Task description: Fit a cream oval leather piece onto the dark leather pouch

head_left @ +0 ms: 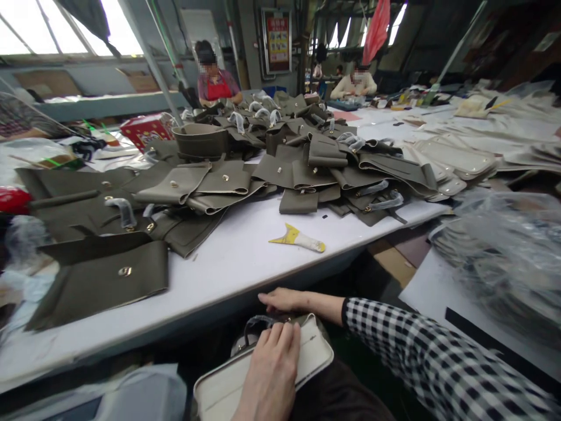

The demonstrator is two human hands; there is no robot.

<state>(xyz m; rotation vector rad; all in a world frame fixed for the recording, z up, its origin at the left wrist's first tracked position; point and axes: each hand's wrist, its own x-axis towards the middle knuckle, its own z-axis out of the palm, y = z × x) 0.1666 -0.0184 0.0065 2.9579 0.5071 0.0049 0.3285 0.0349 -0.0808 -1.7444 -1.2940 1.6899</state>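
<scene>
- Keep the cream bag piece [307, 356] steady on your lap, below the edge of the bench [228, 263], and press it flat, so that the dark strap [256, 323] at its top end does not slip while you work on it.
- Your left hand [272, 365] lies flat on the piece, fingers stretched and close together; it presses and does not grip.
- Your right hand [283, 300] is just beyond the left one, at the far edge of the piece, near the strap. It looks nearly flat; I cannot tell if the fingers pinch something.
- The yellow and white tool [298, 238] lies on the bench beyond your right hand, well apart.
- The olive leather flap [103, 280] lies far to the left of your left hand.
</scene>
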